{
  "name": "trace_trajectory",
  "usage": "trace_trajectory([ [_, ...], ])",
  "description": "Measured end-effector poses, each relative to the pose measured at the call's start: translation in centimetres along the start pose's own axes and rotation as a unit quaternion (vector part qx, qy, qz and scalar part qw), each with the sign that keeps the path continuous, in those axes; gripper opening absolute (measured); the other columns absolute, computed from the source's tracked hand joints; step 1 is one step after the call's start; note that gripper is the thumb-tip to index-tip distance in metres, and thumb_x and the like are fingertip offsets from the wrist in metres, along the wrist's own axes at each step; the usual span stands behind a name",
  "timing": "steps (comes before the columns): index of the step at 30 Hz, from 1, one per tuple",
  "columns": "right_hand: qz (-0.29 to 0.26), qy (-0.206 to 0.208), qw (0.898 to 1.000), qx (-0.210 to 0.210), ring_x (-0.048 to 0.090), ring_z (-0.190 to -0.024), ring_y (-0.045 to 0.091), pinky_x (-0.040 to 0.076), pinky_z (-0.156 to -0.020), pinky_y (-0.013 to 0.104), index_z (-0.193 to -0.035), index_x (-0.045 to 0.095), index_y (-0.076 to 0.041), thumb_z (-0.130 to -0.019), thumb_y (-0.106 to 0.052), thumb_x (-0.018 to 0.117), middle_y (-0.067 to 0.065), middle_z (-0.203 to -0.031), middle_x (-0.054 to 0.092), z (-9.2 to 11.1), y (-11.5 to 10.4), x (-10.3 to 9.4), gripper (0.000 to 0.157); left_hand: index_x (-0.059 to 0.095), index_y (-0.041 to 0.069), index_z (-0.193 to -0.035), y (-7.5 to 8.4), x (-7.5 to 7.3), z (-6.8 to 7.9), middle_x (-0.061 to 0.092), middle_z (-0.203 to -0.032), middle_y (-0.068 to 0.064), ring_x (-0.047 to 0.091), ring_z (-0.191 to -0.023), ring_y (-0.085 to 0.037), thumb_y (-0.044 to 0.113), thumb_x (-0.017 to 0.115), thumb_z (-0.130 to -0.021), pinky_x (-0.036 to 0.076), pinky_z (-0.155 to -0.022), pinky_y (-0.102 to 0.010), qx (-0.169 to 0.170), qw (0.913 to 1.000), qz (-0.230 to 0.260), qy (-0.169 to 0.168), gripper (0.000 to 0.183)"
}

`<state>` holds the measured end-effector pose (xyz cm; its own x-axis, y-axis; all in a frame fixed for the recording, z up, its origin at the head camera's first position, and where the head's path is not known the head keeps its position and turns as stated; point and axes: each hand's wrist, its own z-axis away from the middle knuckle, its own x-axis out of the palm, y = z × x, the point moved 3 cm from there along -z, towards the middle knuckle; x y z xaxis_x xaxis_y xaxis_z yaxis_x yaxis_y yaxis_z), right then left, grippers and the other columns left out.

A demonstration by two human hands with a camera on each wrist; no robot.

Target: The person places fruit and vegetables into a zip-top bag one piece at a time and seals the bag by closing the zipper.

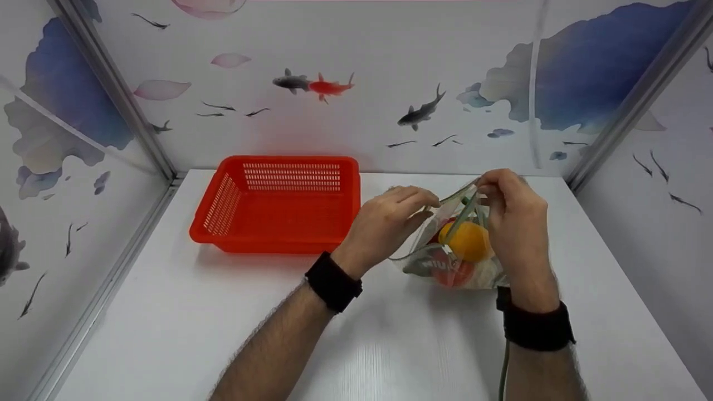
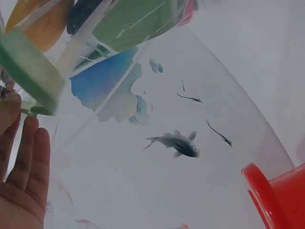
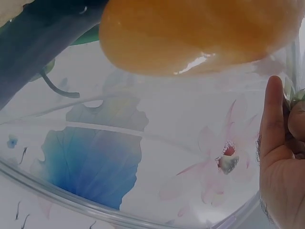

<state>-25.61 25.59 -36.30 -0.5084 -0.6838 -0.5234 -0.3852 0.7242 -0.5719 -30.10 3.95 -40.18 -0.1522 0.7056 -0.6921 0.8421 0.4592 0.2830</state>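
Observation:
A clear bag with green trim point(image 1: 415, 257) stands on the right half of the table, its mouth up. Through its wall show an orange-yellow fruit point(image 1: 467, 241), a red round item point(image 1: 454, 273) and green things. My left hand point(image 1: 385, 221) pinches the green trim on the left of the mouth between thumb and fingers. On the opposite side, my right hand point(image 1: 515, 214) holds the bag's upper edge with curled fingers. The right wrist view shows a long dark purple item point(image 3: 43, 43) beside the orange-yellow fruit, behind the clear plastic.
A red plastic basket point(image 1: 278, 245) with slotted walls sits at the back left of the white table point(image 1: 167, 312). White panels printed with fish and flowers point(image 1: 356, 133) enclose the back and sides. A thin cable point(image 1: 504, 370) hangs by the right forearm.

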Motion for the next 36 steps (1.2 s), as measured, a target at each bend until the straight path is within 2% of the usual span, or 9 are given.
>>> trace_trajectory([
  [3, -0.002, 0.0, 1.0, -0.002, 0.085, -0.107, 0.042, 0.045, -0.093, -0.009, -0.12, 0.073, 0.006, -0.116, 0.012, 0.06, 0.025, -0.115, 0.078, 0.0, 0.0, 0.1, 0.014, 0.077, 0.017, -0.144, -0.8, -0.1, -0.3, 0.081, -0.144, -0.002, 0.081, -0.125, -0.019, 0.023, 0.08, -0.114, 0.068, -0.111, -0.027, -0.071, 0.9963, 0.034, -0.033, 0.031],
  [7, -0.007, 0.001, 1.0, -0.004, 0.085, -0.106, 0.042, 0.047, -0.092, -0.009, -0.119, 0.073, 0.006, -0.115, 0.012, 0.061, 0.024, -0.113, 0.078, -0.1, 0.0, 0.2, 0.014, 0.078, 0.019, -0.147, -1.5, 0.1, -0.7, 0.082, -0.142, -0.002, 0.083, -0.12, -0.017, 0.029, 0.076, -0.117, 0.069, -0.106, -0.025, -0.148, 0.9819, 0.082, -0.086, 0.031],
  [11, -0.012, -0.006, 1.0, 0.005, 0.085, -0.108, 0.041, 0.046, -0.093, -0.009, -0.121, 0.074, 0.004, -0.116, 0.012, 0.061, 0.023, -0.115, 0.078, -0.1, -0.1, 0.3, 0.016, 0.082, 0.019, -0.139, -1.7, 0.0, -1.1, 0.088, -0.124, -0.003, 0.083, -0.102, -0.015, 0.029, 0.072, -0.12, 0.07, -0.093, -0.023, -0.179, 0.9707, 0.103, -0.123, 0.025],
  [14, -0.015, -0.012, 1.0, 0.009, 0.085, -0.109, 0.041, 0.046, -0.093, -0.009, -0.122, 0.074, 0.003, -0.116, 0.009, 0.062, 0.022, -0.117, 0.078, 0.0, 0.0, 0.4, 0.015, 0.083, 0.017, -0.135, -1.9, -0.3, -1.2, 0.089, -0.114, -0.005, 0.082, -0.091, -0.013, 0.026, 0.07, -0.12, 0.07, -0.083, -0.021, -0.193, 0.9665, 0.114, -0.125, 0.021],
  [22, 0.001, -0.025, 1.0, -0.003, 0.084, -0.114, 0.039, 0.044, -0.1, -0.008, -0.128, 0.076, 0.0, -0.117, 0.003, 0.064, 0.021, -0.125, 0.082, 0.1, 0.3, 1.0, 0.016, 0.083, 0.009, -0.129, -2.9, -1.5, -1.4, 0.09, -0.108, -0.011, 0.083, -0.082, -0.015, 0.017, 0.069, -0.119, 0.07, -0.075, -0.022, -0.224, 0.9602, 0.155, -0.061, 0.019],
  [25, 0.013, -0.03, 0.999, -0.011, 0.083, -0.118, 0.04, 0.063, -0.109, 0.017, -0.131, 0.077, -0.001, -0.119, -0.005, 0.066, 0.02, -0.127, 0.084, 0.0, 0.4, 1.1, 0.017, 0.084, 0.006, -0.127, -3.1, -1.7, -1.5, 0.088, -0.104, -0.012, 0.081, -0.077, -0.015, 0.014, 0.07, -0.118, 0.07, -0.074, -0.022, -0.242, 0.9523, 0.184, -0.029, 0.019],
  [27, 0.012, -0.043, 0.999, -0.007, 0.081, -0.123, 0.041, 0.069, -0.11, 0.042, -0.136, 0.076, -0.003, -0.12, -0.013, 0.067, 0.02, -0.131, 0.083, -0.1, 0.5, 1.2, 0.021, 0.084, 0.004, -0.126, -3.3, -1.9, -1.7, 0.087, -0.101, -0.013, 0.081, -0.076, -0.015, 0.013, 0.071, -0.118, 0.071, -0.075, -0.024, -0.257, 0.9431, 0.211, -0.009, 0.018],
  [29, 0.005, -0.061, 0.998, -0.004, 0.079, -0.127, 0.041, 0.069, -0.107, 0.063, -0.142, 0.076, -0.005, -0.12, -0.019, 0.068, 0.02, -0.134, 0.082, -0.2, 0.5, 1.2, 0.027, 0.084, 0.003, -0.125, -3.5, -2.2, -1.8, 0.087, -0.1, -0.014, 0.082, -0.075, -0.014, 0.013, 0.072, -0.117, 0.072, -0.075, -0.025, -0.276, 0.9307, 0.24, 0.01, 0.018],
  [36, -0.012, -0.158, 0.987, -0.018, 0.073, -0.14, 0.037, 0.066, -0.113, 0.064, -0.167, 0.064, -0.018, -0.118, -0.027, 0.075, 0.015, -0.162, 0.071, 0.0, -0.3, 0.4, 0.052, 0.08, -0.001, -0.121, -4.0, -3.4, -1.9, 0.089, -0.105, -0.021, 0.087, -0.081, -0.017, 0.01, 0.072, -0.116, 0.075, -0.082, -0.032, -0.31, 0.879, 0.354, 0.078, 0.014],
])
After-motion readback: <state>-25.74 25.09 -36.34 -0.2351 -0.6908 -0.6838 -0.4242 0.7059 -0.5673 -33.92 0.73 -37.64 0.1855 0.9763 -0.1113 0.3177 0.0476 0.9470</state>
